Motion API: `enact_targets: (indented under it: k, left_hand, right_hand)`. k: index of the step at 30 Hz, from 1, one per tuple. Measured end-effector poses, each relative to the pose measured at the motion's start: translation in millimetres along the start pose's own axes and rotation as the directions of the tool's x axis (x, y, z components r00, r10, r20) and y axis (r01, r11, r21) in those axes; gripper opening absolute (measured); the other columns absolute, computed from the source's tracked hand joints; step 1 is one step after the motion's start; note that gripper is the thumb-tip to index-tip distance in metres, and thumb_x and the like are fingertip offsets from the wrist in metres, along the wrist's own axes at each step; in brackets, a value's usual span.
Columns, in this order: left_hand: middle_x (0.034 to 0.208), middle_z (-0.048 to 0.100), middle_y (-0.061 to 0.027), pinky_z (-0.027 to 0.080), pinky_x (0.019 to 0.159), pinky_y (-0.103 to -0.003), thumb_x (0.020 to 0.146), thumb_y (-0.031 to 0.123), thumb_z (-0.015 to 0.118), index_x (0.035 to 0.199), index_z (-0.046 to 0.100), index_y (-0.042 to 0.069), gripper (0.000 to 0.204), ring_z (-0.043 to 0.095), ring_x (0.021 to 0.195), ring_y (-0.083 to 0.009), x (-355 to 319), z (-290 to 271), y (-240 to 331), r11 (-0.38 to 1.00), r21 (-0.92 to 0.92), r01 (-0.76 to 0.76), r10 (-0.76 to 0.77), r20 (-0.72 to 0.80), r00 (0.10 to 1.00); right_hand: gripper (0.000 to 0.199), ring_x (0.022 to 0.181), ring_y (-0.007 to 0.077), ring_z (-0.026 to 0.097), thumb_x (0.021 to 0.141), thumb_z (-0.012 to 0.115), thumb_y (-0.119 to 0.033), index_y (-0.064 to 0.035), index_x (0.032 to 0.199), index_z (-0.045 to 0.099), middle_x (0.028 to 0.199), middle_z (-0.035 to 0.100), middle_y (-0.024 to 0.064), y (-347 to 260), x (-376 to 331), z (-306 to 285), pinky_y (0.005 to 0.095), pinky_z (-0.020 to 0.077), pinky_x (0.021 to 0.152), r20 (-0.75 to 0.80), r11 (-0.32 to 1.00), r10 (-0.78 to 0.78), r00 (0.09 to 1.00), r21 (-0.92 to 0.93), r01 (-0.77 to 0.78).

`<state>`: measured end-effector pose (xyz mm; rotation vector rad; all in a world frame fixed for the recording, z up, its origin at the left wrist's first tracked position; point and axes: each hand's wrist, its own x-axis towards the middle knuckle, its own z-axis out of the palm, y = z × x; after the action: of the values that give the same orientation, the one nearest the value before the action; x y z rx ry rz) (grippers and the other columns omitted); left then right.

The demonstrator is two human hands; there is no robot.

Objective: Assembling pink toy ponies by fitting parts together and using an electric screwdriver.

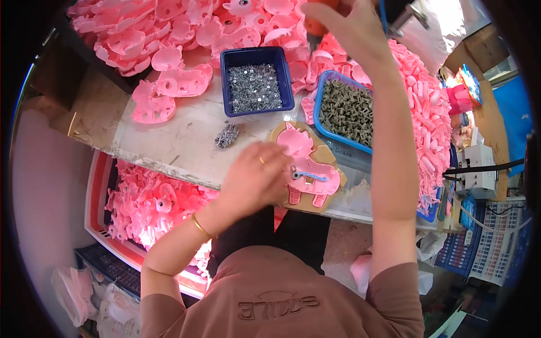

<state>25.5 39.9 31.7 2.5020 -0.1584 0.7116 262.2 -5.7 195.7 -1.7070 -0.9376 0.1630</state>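
A pink animal-shaped plastic shell half (318,176) lies hollow side up in a tan shaped holder (325,155) at the table's front edge. Across its hollow runs a thin blue strip, with a small grey round part at one end. My left hand (260,172) is at the shell's left edge, fingers bent and pressed together; whatever they pinch is hidden. Raised at the far right, my right hand (360,34) is wrapped round an orange power screwdriver (320,16), its dark tip pointing down above the pink pieces.
A dark blue tray (226,84) holds small silver screws; a clump of screws (226,136) lies before it. A blue basket (319,107) holds small grey-brown parts. Pink shells (124,42) heap at the back, small pink parts (422,112) at right. Below left stands a crate (97,208) of pink pieces.
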Motion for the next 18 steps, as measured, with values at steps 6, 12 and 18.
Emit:
enact_targets:
  k: [6, 12, 18]
  left_hand:
    - [0.090, 0.065, -0.0084, 0.049, 0.076, -0.043, 0.083, 0.009, 0.065, 0.089, 0.066, 0.008, 0.007, 0.058, 0.088, -0.0299, 47, -9, -99, 0.945, 0.285, 0.158, -0.135, -0.098, 0.986]
    - [0.095, 0.067, -0.0049, 0.051, 0.085, -0.041, 0.078, 0.016, 0.074, 0.099, 0.070, 0.014, 0.021, 0.061, 0.097, -0.0286, 100, -6, -127, 0.902, 0.424, 0.081, -0.258, 0.379, 0.889]
    - [0.093, 0.070, -0.0055, 0.054, 0.081, -0.042, 0.081, 0.023, 0.072, 0.090, 0.069, 0.012, 0.014, 0.065, 0.099, -0.0282, 92, -11, -121, 0.890, 0.432, 0.149, -0.314, 0.340, 0.887]
  right_hand:
    - [0.054, 0.098, 0.0189, 0.065, 0.083, 0.078, -0.020, -0.0027, 0.127, 0.054, 0.108, 0.067, 0.0086, 7, -40, -4, 0.0334, 0.0526, 0.084, 0.229, 0.941, -0.204, 0.952, -0.222, 0.255]
    - [0.058, 0.088, 0.0167, 0.066, 0.080, 0.081, -0.011, -0.0004, 0.126, 0.048, 0.098, 0.065, 0.0074, 11, -33, 6, 0.0323, 0.0549, 0.076, 0.296, 0.799, -0.560, 0.773, 0.438, 0.411]
    - [0.068, 0.080, 0.0173, 0.067, 0.082, 0.079, -0.007, 0.0010, 0.135, 0.039, 0.094, 0.064, 0.0069, -40, -71, 4, 0.0315, 0.0560, 0.071, 0.329, 0.979, 0.053, 0.943, 0.167, -0.114]
